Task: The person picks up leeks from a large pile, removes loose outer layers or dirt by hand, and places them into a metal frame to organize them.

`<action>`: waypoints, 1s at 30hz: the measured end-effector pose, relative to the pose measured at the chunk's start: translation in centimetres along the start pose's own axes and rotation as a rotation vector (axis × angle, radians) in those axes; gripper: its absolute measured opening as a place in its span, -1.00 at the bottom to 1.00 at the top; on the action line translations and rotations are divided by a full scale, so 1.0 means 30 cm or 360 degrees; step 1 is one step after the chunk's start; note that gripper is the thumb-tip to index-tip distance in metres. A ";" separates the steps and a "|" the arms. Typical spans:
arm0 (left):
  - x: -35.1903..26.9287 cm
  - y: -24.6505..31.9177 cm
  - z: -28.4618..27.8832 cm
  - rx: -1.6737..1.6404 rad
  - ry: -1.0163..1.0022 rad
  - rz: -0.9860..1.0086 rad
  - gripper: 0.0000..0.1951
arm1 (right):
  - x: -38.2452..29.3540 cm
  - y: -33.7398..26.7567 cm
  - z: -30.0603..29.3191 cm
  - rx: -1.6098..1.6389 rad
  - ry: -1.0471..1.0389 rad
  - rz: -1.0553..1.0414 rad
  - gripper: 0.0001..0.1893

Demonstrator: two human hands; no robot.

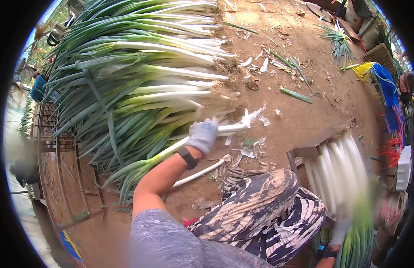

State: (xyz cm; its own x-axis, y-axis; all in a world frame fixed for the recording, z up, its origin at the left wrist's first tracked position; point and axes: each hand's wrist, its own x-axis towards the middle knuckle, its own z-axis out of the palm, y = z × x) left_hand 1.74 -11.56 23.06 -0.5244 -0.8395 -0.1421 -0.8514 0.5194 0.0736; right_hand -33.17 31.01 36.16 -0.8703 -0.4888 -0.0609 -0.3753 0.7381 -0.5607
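My left hand (203,136), in a pale work glove, lies over the white shank of a long green onion (232,128) at the near edge of a large heap of green onions (173,72). Blur hides its fingertips, so whether they grip the shank is unclear. At lower right, my right hand (341,231), gloved and smeared by motion, is at the leaf end of a row of green onions (334,171). That row rests in a metal frame (304,152), roots facing away from me. Its grip cannot be made out.
Peeled skins (248,152) and a single onion stalk (202,172) lie on the bare soil by my knee (277,187). Blue, yellow and red ties (388,90) hang at right near a white box (404,167). A metal rack (61,187) and plastic crates (47,124) stand at left.
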 end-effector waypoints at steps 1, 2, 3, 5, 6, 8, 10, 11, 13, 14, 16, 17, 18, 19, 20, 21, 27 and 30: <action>0.047 -0.057 0.018 0.0034 0.0084 -0.0047 -0.81 | -0.003 -0.022 0.004 0.0055 -0.0020 0.0056 -0.64; 0.093 -0.103 0.020 0.0138 0.0185 -0.0093 -0.79 | -0.002 -0.021 0.003 0.0059 -0.0021 0.0054 -0.64; 0.126 -0.125 -0.029 0.0333 0.0258 -0.0080 -0.76 | -0.002 -0.009 -0.003 0.0017 -0.0001 0.0054 -0.64; 0.183 -0.221 -0.069 0.0434 0.0477 -0.0035 -0.68 | 0.001 0.030 -0.005 -0.0016 0.0014 0.0045 -0.64; 0.222 -0.263 -0.065 0.0473 0.0502 -0.0107 -0.67 | 0.004 0.067 -0.002 0.0012 0.0087 -0.0002 -0.65; 0.279 -0.424 0.010 0.0553 0.0745 -0.0006 -0.68 | 0.004 0.062 0.001 0.0049 0.0143 -0.0058 -0.65; 0.310 -0.522 0.069 0.0617 0.0999 0.0103 -0.69 | 0.001 0.004 0.001 -0.0032 0.0086 0.0055 -0.66; 0.316 -0.556 0.087 0.0475 0.0950 0.0041 -0.70 | 0.004 0.003 0.000 -0.0034 0.0091 0.0052 -0.66; 0.337 -0.542 0.080 0.0313 0.0900 -0.0009 -0.71 | -0.001 0.013 -0.006 -0.0039 0.0096 0.0016 -0.67; 0.352 -0.534 0.070 0.0324 0.0691 -0.0086 -0.72 | 0.001 0.039 -0.004 -0.0044 0.0103 0.0017 -0.67; 0.364 -0.510 0.040 0.0330 0.0493 -0.0155 -0.73 | 0.011 0.070 0.003 -0.0117 0.0203 -0.0139 -0.67; 0.359 -0.498 0.027 0.0284 0.0416 -0.0191 -0.74 | 0.013 0.083 -0.002 -0.0116 0.0211 -0.0140 -0.67; 0.346 -0.491 0.012 0.0247 0.0337 -0.0229 -0.76 | 0.010 0.049 0.008 -0.0068 0.0181 -0.0075 -0.67; 0.314 -0.460 -0.019 0.0241 0.0338 -0.0217 -0.76 | 0.003 0.016 0.007 -0.0031 0.0161 -0.0004 -0.67; 0.260 -0.430 -0.049 0.0299 0.0230 -0.0126 -0.76 | 0.000 -0.018 0.003 -0.0037 0.0169 0.0002 -0.67; 0.185 -0.424 -0.087 0.0376 0.0126 -0.0056 -0.75 | -0.004 -0.058 0.001 -0.0028 0.0120 0.0090 -0.62; -0.163 -0.258 -0.227 -0.0127 0.0624 0.0494 -0.69 | 0.014 0.012 -0.003 -0.0049 0.0153 0.0012 -0.64; -0.278 -0.103 -0.325 -0.0424 0.0737 0.0728 -0.67 | 0.009 0.034 -0.016 -0.0062 0.0068 -0.0015 -0.61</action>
State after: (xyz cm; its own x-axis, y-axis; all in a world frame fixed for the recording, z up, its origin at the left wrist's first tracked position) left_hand 8.63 -7.71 33.63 -0.7313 -0.5585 0.3914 -0.4870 0.8294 0.2736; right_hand -33.95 31.86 35.97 -0.8793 -0.4759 -0.0199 -0.3949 0.7517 -0.5282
